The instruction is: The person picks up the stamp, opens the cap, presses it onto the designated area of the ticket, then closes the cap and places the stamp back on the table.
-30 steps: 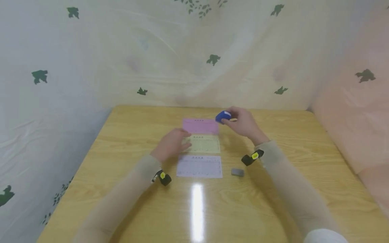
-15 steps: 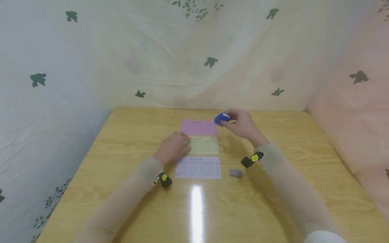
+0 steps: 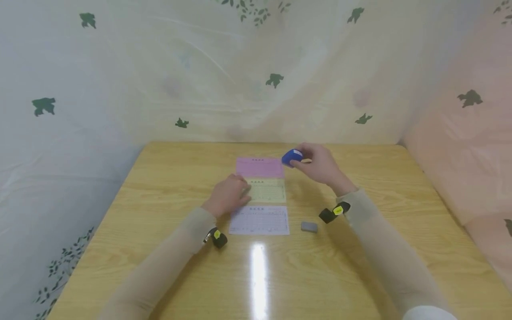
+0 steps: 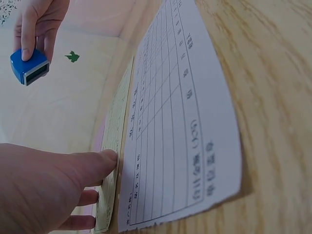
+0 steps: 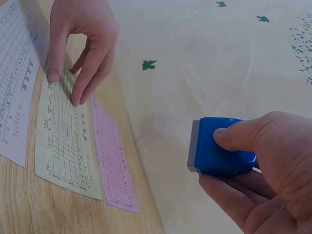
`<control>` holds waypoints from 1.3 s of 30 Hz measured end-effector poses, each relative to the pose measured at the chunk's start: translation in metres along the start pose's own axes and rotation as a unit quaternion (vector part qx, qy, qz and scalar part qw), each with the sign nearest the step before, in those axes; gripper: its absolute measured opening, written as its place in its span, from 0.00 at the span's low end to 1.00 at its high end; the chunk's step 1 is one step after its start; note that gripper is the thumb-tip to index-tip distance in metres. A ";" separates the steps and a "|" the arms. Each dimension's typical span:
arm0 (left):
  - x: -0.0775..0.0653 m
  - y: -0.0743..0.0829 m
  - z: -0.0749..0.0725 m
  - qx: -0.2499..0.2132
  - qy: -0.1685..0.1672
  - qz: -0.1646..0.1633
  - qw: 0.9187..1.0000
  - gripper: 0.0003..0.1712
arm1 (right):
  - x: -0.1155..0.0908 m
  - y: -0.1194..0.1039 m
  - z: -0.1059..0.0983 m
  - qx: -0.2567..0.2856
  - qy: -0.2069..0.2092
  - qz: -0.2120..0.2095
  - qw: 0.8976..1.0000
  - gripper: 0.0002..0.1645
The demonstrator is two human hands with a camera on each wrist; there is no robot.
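Note:
My right hand [image 3: 320,164] holds a blue self-inking stamp [image 5: 222,146] above the table, thumb on one side and fingers on the other. In the left wrist view, the dark stamping face of the stamp [image 4: 31,66] shows. My left hand [image 3: 228,195] rests its fingertips on the left part of a pale yellow printed form [image 3: 268,192]; its fingers are spread and pinch nothing. Beyond that sheet lies a pink form [image 3: 260,168], and nearer to me a white form [image 3: 260,221]. All three sheets lie in a column, with printed grids.
A small grey block [image 3: 309,227], perhaps the stamp's cap, lies to the right of the white form. The wooden table [image 3: 192,284] meets a patterned cloth backdrop [image 3: 224,66] at its far edge. Light glares off the tabletop in front of the sheets.
My left hand has settled slightly lower onto the yellow form. The right hand keeps the stamp at nearly the same spot; the head view has shifted a little.

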State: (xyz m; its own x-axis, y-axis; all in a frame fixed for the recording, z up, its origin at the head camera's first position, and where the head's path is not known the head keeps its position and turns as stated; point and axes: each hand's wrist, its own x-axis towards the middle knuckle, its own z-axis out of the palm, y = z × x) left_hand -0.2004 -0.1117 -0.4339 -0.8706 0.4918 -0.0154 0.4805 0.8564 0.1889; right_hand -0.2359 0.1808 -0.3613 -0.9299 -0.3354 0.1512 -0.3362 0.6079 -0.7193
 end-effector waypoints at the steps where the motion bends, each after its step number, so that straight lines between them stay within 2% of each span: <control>1: 0.000 0.001 0.000 0.000 0.000 0.001 1.000 0.13 | -0.001 -0.001 0.000 0.002 -0.001 0.000 1.000 0.14; 8: -0.001 0.002 -0.003 -0.001 0.003 -0.002 1.000 0.12 | -0.012 -0.006 -0.001 0.004 -0.013 -0.008 1.000 0.15; 16: -0.002 0.004 -0.006 -0.016 0.002 -0.009 1.000 0.16 | -0.027 -0.011 0.003 -0.002 -0.025 -0.015 1.000 0.15; 24: -0.003 0.006 -0.004 -0.020 -0.004 -0.016 1.000 0.17 | -0.037 -0.007 0.013 0.001 -0.042 -0.008 0.999 0.14; 33: -0.002 0.011 -0.006 -0.030 -0.007 -0.023 0.999 0.20 | -0.047 0.005 0.027 0.005 -0.069 -0.019 0.997 0.11; 39: -0.004 0.013 -0.008 -0.034 -0.009 -0.025 0.999 0.21 | -0.050 0.008 0.039 -0.008 -0.069 -0.008 0.998 0.10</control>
State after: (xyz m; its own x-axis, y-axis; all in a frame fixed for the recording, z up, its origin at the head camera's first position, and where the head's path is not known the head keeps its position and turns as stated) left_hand -0.1915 -0.1037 -0.4238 -0.8906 0.4527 -0.0446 0.4283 0.8675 0.2528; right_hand -0.1865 0.1741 -0.4012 -0.8951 -0.4406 0.0676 -0.3546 0.6120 -0.7069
